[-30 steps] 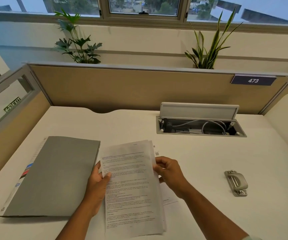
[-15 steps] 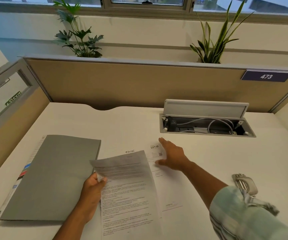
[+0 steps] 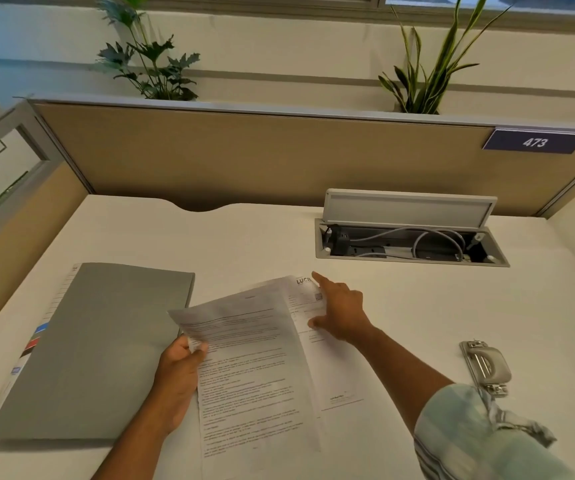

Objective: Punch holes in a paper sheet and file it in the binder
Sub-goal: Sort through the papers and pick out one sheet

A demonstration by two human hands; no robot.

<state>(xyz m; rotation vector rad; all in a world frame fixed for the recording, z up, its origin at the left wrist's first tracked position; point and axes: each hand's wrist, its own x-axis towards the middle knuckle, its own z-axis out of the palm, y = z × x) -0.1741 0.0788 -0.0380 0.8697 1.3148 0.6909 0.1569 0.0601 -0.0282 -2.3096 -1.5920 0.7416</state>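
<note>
One binder (image 3: pixel 106 348), one punch (image 3: pixel 486 367), two plants (image 3: pixel 151 60) (image 3: pixel 428 74)

A printed sheet (image 3: pixel 254 358) is pinched at its left edge by the left hand (image 3: pixel 178 372) and is raised on that side above the white counter (image 3: pixel 244 244). A second sheet (image 3: pixel 327 368), laid flat beneath it, is pressed by the straight fingers of the right hand (image 3: pixel 339 313). A closed grey binder (image 3: pixel 99 348) is seen just left of the left hand; a metal hole punch (image 3: pixel 486 367) is placed well apart to the right.
</note>
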